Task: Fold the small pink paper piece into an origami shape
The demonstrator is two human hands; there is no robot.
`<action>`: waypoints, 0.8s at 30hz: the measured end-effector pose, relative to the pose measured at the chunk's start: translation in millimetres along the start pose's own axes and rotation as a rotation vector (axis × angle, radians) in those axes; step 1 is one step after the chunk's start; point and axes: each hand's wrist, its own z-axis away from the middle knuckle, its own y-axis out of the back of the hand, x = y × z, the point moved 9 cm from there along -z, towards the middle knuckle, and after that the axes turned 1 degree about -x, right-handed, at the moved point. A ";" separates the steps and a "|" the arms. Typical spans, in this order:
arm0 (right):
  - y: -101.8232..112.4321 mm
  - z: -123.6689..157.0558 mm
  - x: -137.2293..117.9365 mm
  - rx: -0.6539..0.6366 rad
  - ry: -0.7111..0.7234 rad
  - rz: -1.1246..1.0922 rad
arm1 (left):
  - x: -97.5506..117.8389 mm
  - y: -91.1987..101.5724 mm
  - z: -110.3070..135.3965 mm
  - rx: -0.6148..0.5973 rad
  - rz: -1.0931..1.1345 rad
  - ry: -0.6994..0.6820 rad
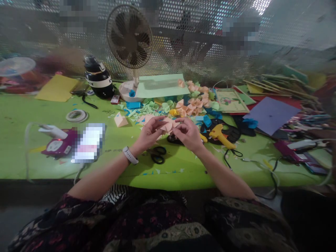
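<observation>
Between my two hands, above the green table (pixel 183 176), is a small folded piece of peach paper (pixel 167 126). My left hand (pixel 150 134), with a white band on its wrist, pinches the paper's left side. The fingers of my right hand (pixel 187 134) are closed on its right side. Black-handled scissors (pixel 158 155) lie just below my left hand, blades partly hidden by the arm. A yellow glue gun (pixel 222 136) rests right of my right hand. Beyond my hands are peach paper flowers (pixel 193 105) and green paper scraps (pixel 154 106).
A white fan (pixel 130 36) and a dark bottle (pixel 98 78) stand at the back. To the left lie a tape roll (pixel 76 116) and a bright phone (pixel 89 143) with a cable. A purple paper sheet (pixel 271 115) and cables (pixel 262 164) are on the right.
</observation>
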 end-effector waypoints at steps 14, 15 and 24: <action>-3.7 2.5 -2.5 -0.025 0.059 0.017 | -7.5 -2.5 1.7 0.007 0.132 0.182; -4.5 2.6 -2.0 -0.031 0.059 0.011 | -7.6 -2.9 1.8 0.003 0.137 0.185; -4.2 1.2 -3.3 -0.037 0.046 -0.044 | -5.8 2.1 0.4 0.045 0.166 0.161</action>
